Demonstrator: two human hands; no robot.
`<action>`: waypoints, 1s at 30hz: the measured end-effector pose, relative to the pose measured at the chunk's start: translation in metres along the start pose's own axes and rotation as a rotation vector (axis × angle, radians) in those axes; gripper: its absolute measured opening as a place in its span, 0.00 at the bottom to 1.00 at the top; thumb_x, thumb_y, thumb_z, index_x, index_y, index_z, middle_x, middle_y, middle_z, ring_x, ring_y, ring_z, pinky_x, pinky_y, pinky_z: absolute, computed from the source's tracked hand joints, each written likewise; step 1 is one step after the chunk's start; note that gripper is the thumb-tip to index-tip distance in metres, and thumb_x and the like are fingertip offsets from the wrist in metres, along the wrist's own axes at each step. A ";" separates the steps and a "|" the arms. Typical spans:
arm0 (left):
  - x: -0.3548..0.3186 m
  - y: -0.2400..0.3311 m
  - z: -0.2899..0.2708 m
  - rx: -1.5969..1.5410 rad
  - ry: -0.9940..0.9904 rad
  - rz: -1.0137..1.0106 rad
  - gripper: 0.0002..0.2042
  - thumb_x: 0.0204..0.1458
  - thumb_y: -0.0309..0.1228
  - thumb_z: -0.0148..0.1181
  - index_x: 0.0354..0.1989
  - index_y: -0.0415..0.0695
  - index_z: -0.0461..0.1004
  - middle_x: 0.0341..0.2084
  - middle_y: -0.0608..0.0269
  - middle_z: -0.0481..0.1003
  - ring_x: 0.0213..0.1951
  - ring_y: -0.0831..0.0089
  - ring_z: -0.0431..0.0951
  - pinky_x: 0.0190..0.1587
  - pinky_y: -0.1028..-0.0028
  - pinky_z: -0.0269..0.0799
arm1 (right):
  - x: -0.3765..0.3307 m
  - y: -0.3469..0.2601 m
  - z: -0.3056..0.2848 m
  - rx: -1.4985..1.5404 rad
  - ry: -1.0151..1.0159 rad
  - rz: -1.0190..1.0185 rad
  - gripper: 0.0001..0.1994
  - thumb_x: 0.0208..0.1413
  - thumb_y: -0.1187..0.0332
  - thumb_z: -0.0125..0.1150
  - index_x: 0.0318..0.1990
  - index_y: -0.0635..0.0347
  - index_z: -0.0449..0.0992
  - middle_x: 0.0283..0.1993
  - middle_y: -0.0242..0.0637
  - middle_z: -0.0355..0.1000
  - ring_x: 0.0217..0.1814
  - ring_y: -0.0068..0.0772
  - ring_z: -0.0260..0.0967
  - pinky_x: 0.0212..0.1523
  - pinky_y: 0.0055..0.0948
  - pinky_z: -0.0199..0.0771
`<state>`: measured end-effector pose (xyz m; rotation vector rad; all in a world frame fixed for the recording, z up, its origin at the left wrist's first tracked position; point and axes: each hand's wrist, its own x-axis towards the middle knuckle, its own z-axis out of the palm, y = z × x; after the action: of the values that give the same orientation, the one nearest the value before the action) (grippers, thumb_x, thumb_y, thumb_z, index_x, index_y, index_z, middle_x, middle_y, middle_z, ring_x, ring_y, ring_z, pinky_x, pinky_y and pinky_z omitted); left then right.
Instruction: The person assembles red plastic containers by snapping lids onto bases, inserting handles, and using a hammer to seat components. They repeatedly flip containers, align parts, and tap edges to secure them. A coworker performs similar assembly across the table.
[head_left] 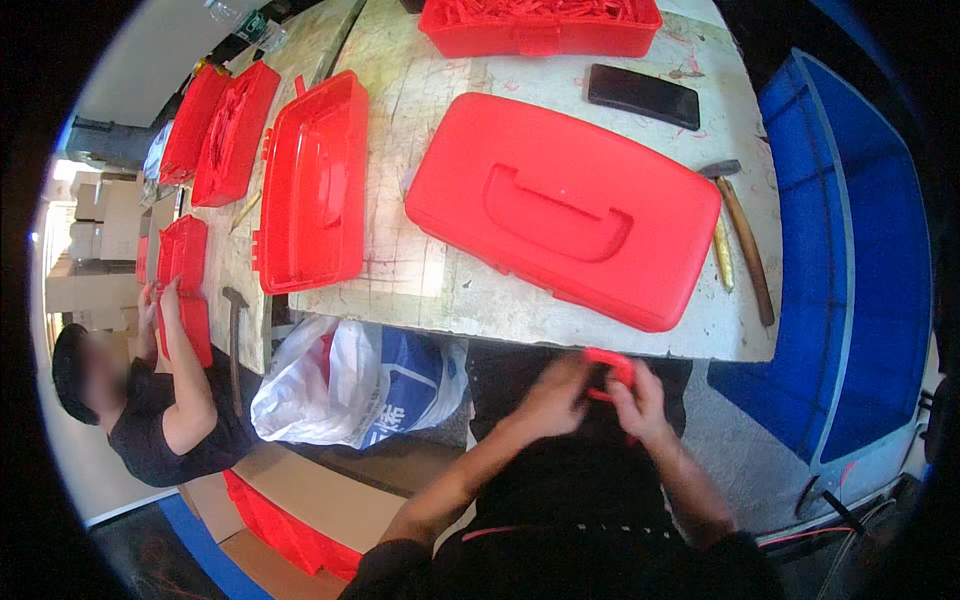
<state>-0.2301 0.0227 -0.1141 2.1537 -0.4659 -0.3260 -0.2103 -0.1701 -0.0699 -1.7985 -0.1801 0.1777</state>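
While a red lid (pixel 562 208) lies on the table (pixel 420 280), left hand (pixel 555 395) and right hand (pixel 638 400) both pinch a small red part (pixel 610 368) for close handling

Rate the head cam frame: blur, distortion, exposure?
Head view: both hands, left hand and right hand, are motion-blurred around a small red part; the red case lid and hammer are sharp. Fisheye bends the worktable edge, with a black vignette at the corners. The far left is overexposed.
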 end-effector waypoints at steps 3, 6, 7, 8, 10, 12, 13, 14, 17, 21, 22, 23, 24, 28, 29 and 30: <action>0.031 0.002 0.053 0.018 -0.186 0.306 0.31 0.51 0.34 0.63 0.65 0.44 0.64 0.61 0.47 0.65 0.61 0.47 0.66 0.62 0.55 0.65 | -0.051 0.015 -0.015 0.227 0.369 0.229 0.07 0.59 0.75 0.55 0.45 0.63 0.72 0.34 0.31 0.70 0.33 0.23 0.65 0.34 0.25 0.69; 0.050 0.005 0.068 -0.067 -0.344 0.018 0.24 0.57 0.36 0.59 0.61 0.44 0.65 0.47 0.44 0.73 0.48 0.44 0.74 0.48 0.54 0.73 | -0.073 0.018 -0.035 0.284 0.472 0.202 0.06 0.63 0.72 0.51 0.45 0.63 0.70 0.32 0.29 0.68 0.31 0.18 0.63 0.34 0.21 0.68; 0.050 0.013 0.062 -0.174 -0.415 -0.108 0.21 0.58 0.36 0.58 0.59 0.44 0.66 0.39 0.44 0.76 0.41 0.43 0.77 0.42 0.53 0.75 | -0.074 0.016 -0.039 0.422 0.494 0.166 0.06 0.63 0.71 0.54 0.45 0.61 0.68 0.29 0.29 0.66 0.28 0.19 0.61 0.31 0.21 0.66; 0.051 0.022 0.047 -0.113 -0.442 -0.042 0.19 0.59 0.37 0.57 0.57 0.44 0.65 0.36 0.44 0.75 0.38 0.43 0.77 0.40 0.52 0.74 | -0.075 0.012 -0.046 0.505 0.509 0.136 0.08 0.63 0.70 0.55 0.46 0.61 0.67 0.28 0.29 0.65 0.26 0.18 0.60 0.28 0.21 0.64; 0.051 0.051 -0.003 -0.004 -0.556 0.081 0.15 0.61 0.37 0.55 0.52 0.45 0.65 0.29 0.44 0.75 0.33 0.41 0.78 0.34 0.50 0.73 | -0.069 0.000 -0.057 0.603 0.541 0.054 0.11 0.64 0.68 0.56 0.48 0.62 0.65 0.28 0.28 0.63 0.23 0.18 0.58 0.24 0.20 0.61; 0.051 0.087 -0.082 -0.016 -0.626 0.212 0.10 0.61 0.37 0.54 0.44 0.46 0.65 0.31 0.48 0.75 0.34 0.45 0.78 0.32 0.52 0.72 | -0.064 -0.016 -0.072 0.654 0.597 -0.012 0.13 0.64 0.66 0.57 0.49 0.62 0.64 0.27 0.28 0.62 0.21 0.18 0.56 0.22 0.21 0.59; 0.059 0.103 -0.128 0.117 -0.700 0.222 0.10 0.60 0.36 0.57 0.44 0.46 0.68 0.32 0.52 0.75 0.34 0.49 0.78 0.32 0.55 0.74 | -0.059 -0.023 -0.081 0.614 0.602 -0.031 0.14 0.63 0.65 0.57 0.49 0.62 0.64 0.27 0.28 0.62 0.20 0.18 0.56 0.20 0.21 0.58; 0.071 0.116 -0.176 0.053 -0.569 0.245 0.10 0.58 0.34 0.60 0.44 0.46 0.72 0.33 0.55 0.75 0.34 0.52 0.78 0.34 0.57 0.75 | -0.056 -0.029 -0.085 0.612 0.605 0.061 0.14 0.62 0.65 0.57 0.49 0.63 0.65 0.27 0.28 0.62 0.21 0.18 0.56 0.20 0.21 0.58; 0.149 0.123 -0.289 0.196 0.028 0.027 0.15 0.54 0.32 0.63 0.50 0.43 0.76 0.41 0.54 0.79 0.45 0.64 0.81 0.50 0.66 0.76 | -0.045 -0.039 -0.093 0.414 0.543 0.095 0.09 0.60 0.72 0.56 0.46 0.62 0.70 0.26 0.27 0.65 0.24 0.16 0.60 0.24 0.18 0.62; 0.257 0.081 -0.332 1.187 0.336 0.007 0.13 0.56 0.32 0.60 0.47 0.39 0.76 0.42 0.50 0.79 0.49 0.54 0.78 0.52 0.62 0.73 | -0.022 -0.045 -0.069 0.543 0.373 0.305 0.05 0.62 0.74 0.53 0.43 0.62 0.71 0.26 0.27 0.68 0.24 0.18 0.64 0.28 0.20 0.67; 0.269 0.072 -0.325 1.150 0.345 0.200 0.14 0.56 0.33 0.60 0.47 0.39 0.77 0.42 0.50 0.79 0.49 0.53 0.77 0.52 0.60 0.73 | -0.014 -0.048 -0.059 0.575 0.321 0.265 0.05 0.63 0.73 0.52 0.44 0.62 0.69 0.26 0.29 0.68 0.24 0.20 0.65 0.28 0.22 0.69; 0.278 0.066 -0.312 1.105 0.295 0.329 0.14 0.56 0.34 0.60 0.47 0.39 0.77 0.42 0.50 0.79 0.49 0.51 0.77 0.52 0.59 0.73 | -0.006 -0.051 -0.047 0.602 0.298 0.238 0.05 0.65 0.72 0.52 0.45 0.62 0.68 0.26 0.30 0.68 0.25 0.22 0.66 0.29 0.24 0.70; 0.284 0.063 -0.297 1.055 0.256 0.447 0.14 0.56 0.34 0.60 0.46 0.40 0.77 0.42 0.49 0.79 0.50 0.50 0.76 0.51 0.58 0.72 | 0.004 -0.055 -0.034 0.742 0.282 0.232 0.05 0.66 0.71 0.51 0.45 0.62 0.67 0.28 0.32 0.68 0.26 0.24 0.68 0.30 0.26 0.71; 0.287 0.066 -0.258 0.654 -0.200 -0.059 0.22 0.63 0.46 0.45 0.51 0.42 0.76 0.50 0.44 0.76 0.53 0.49 0.75 0.55 0.57 0.69 | 0.040 -0.059 0.005 0.908 0.410 0.135 0.08 0.69 0.66 0.50 0.47 0.62 0.65 0.37 0.36 0.69 0.38 0.31 0.71 0.44 0.34 0.74; 0.281 0.067 -0.258 0.618 -0.184 -0.146 0.24 0.65 0.49 0.43 0.54 0.42 0.75 0.52 0.42 0.75 0.54 0.48 0.74 0.58 0.58 0.69 | 0.046 -0.057 0.008 0.886 0.461 0.119 0.10 0.69 0.65 0.50 0.49 0.62 0.65 0.38 0.36 0.69 0.40 0.31 0.71 0.47 0.34 0.74; 0.273 0.067 -0.261 0.643 -0.251 -0.250 0.31 0.66 0.55 0.35 0.59 0.41 0.72 0.54 0.41 0.74 0.57 0.52 0.74 0.61 0.59 0.65 | 0.053 -0.053 0.008 0.869 0.531 0.060 0.13 0.69 0.65 0.50 0.55 0.60 0.64 0.40 0.36 0.70 0.41 0.31 0.71 0.49 0.37 0.74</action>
<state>0.1030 0.0529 0.0738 2.8241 -0.4869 -0.6618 -0.1612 -0.1387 -0.0210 -0.9325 0.2969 -0.1686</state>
